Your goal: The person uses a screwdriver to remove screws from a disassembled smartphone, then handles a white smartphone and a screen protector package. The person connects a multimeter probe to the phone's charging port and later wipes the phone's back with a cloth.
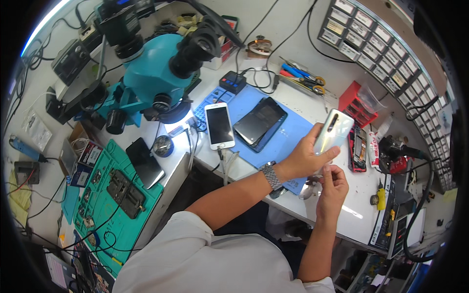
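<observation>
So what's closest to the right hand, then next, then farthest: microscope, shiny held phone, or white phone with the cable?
From the right hand, head view:
1. Shiny phone, in the left hand
2. White phone, to the left
3. Microscope, farther left

Small labels (363,18) on drawer cabinet (403,78), up right of left fingers (332,154), unreadable. Lettering on red-white tube (373,149) right of fingers, dark strip (385,219) lower right, blue mat (294,129) lower left, green mat (105,215) far left.
</observation>
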